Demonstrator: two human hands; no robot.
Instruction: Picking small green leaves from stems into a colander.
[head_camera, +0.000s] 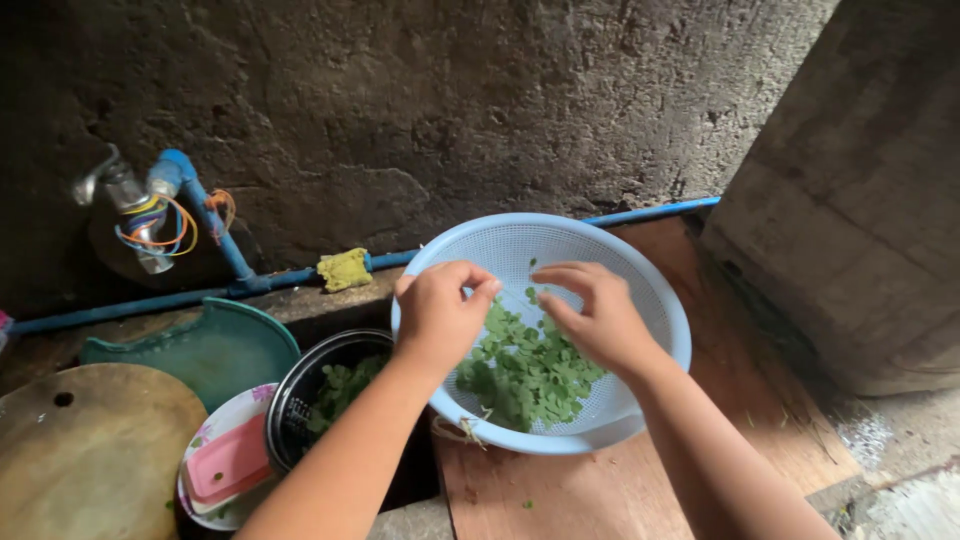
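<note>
A light blue plastic colander (520, 240) stands tilted on a wooden board (560, 490), holding a heap of small green leaves (525, 375). My left hand (438, 315) is over the colander's near-left rim with its fingertips pinched together, apparently on a small leaf or stem. My right hand (598, 315) hovers over the leaves, its fingers curled and pinching at a small green piece. Both hands meet above the middle of the colander.
A black pot (300, 395) with more greens sits in the sink at left, beside a flowered plate (215, 440) with a pink lid (228, 465), a round wooden board (90, 450) and a green lid (215, 345). A tap (125, 195) and blue pipe (215, 235) run along the rough wall.
</note>
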